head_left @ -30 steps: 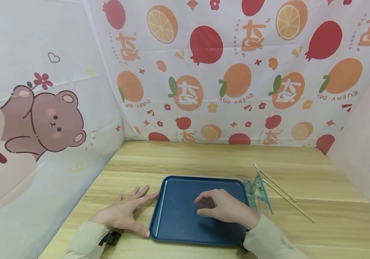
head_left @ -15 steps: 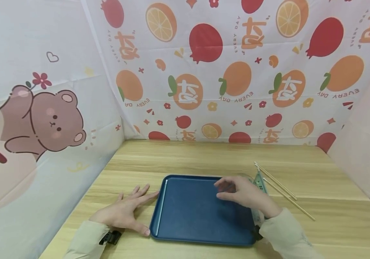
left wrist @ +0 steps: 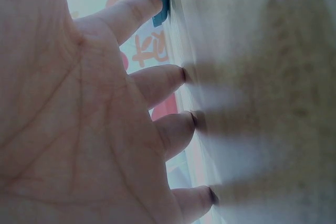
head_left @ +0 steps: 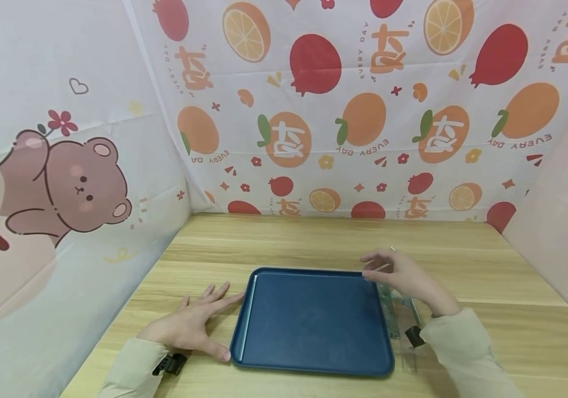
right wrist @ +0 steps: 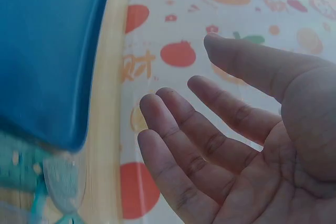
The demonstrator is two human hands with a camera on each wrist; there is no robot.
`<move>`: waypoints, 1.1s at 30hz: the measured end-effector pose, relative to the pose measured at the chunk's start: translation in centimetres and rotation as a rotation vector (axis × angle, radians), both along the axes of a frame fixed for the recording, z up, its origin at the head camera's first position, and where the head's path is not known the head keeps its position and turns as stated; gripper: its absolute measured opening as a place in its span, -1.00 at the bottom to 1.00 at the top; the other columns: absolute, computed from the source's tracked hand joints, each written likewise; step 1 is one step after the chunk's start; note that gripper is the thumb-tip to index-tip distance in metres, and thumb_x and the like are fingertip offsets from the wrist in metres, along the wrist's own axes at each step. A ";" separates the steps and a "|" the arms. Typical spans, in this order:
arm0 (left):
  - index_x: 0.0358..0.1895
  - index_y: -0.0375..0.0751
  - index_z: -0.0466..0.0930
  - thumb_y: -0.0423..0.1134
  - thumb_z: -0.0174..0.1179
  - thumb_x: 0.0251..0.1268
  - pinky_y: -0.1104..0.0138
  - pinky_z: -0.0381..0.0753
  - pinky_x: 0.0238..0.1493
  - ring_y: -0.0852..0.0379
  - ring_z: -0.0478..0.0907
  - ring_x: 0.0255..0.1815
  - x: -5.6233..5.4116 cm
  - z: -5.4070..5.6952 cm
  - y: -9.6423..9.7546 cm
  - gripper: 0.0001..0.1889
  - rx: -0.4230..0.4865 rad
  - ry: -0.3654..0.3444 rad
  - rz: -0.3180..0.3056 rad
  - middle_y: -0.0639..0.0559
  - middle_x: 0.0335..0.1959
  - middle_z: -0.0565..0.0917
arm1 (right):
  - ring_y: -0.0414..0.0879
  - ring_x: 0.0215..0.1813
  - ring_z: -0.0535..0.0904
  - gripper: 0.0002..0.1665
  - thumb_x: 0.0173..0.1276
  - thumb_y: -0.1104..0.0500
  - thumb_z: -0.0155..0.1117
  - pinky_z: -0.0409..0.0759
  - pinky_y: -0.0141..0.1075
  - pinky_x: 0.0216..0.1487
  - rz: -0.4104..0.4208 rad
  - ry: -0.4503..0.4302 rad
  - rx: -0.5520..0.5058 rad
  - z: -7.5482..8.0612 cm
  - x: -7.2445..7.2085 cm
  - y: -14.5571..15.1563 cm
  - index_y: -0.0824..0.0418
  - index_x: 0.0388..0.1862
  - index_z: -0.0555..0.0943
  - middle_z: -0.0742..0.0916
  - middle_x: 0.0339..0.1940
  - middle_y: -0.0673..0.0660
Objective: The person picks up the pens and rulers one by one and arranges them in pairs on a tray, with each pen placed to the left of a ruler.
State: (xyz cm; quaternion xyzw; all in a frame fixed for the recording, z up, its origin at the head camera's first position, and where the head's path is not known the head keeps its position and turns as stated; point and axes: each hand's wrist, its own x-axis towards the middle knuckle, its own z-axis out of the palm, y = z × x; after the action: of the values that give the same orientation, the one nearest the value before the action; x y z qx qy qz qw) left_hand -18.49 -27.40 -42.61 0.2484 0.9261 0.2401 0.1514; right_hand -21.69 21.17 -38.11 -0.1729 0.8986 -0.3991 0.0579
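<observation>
Our tray (head_left: 314,323) lies flat on the table (head_left: 289,235), with one stick (head_left: 248,319) set inside along its left edge. Our left hand (head_left: 189,326) is spread flat beside that edge, index finger and thumb at the rim, gripping nothing. Our right hand (head_left: 408,279) hangs by the far right corner, thumb and fingers loosely bent and well parted, with nothing between them.

We take the step in hand to be a reach toward the small things right of the tray. To do it well, we should leave the left hand as a light stop and not push, since a nudge could roll the laid stick. The right fingertips should come down from above and pinch one slim piece near its middle, the wrist clear of the rim.

Just beyond the right rim lie a green ruler (head_left: 389,312) and a bluish stick (head_left: 415,310), crowded together and partly under our forearm, so catching two at once is a risk. Some clear plastic (right wrist: 64,182) sits against them too. A patterned cloth (head_left: 334,127) hangs behind the table, well out of the way.
</observation>
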 end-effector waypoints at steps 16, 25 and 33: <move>0.74 0.30 0.16 0.36 0.66 -0.13 -0.76 -0.37 0.35 -0.62 -0.22 0.74 0.0 -0.3 0.1 0.27 0.001 -0.013 0.008 -0.29 0.80 -0.03 | 0.27 0.18 0.75 -0.42 0.58 0.04 0.38 0.77 0.10 0.13 -0.084 0.018 0.063 -1.1 -1.3 3.5 0.34 0.41 0.59 0.76 0.20 0.39; 0.73 0.31 0.16 0.33 0.68 -0.14 -0.76 -0.39 0.35 -0.61 -0.24 0.75 0.1 -0.3 0.3 0.27 0.009 -0.023 0.010 -0.27 0.81 -0.05 | 0.33 0.24 0.72 -0.42 0.53 0.08 0.42 0.76 0.13 0.15 -0.118 0.012 0.107 -1.9 -1.6 4.2 0.39 0.38 0.60 0.75 0.22 0.46; 0.73 0.31 0.16 0.32 0.68 -0.14 -0.76 -0.40 0.34 -0.60 -0.25 0.75 0.0 -0.2 0.1 0.27 0.013 -0.020 0.018 -0.27 0.81 -0.05 | 0.37 0.25 0.70 -0.41 0.52 0.12 0.43 0.76 0.13 0.13 -0.111 -0.006 0.141 -2.9 -2.3 4.2 0.42 0.39 0.58 0.75 0.20 0.48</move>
State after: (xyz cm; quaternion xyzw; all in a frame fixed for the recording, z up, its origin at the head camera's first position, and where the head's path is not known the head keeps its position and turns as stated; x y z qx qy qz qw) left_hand -18.44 -27.27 -42.82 0.2389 0.9251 0.2501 0.1568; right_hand -23.97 25.35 -40.98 -0.1170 0.9325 -0.3381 0.0505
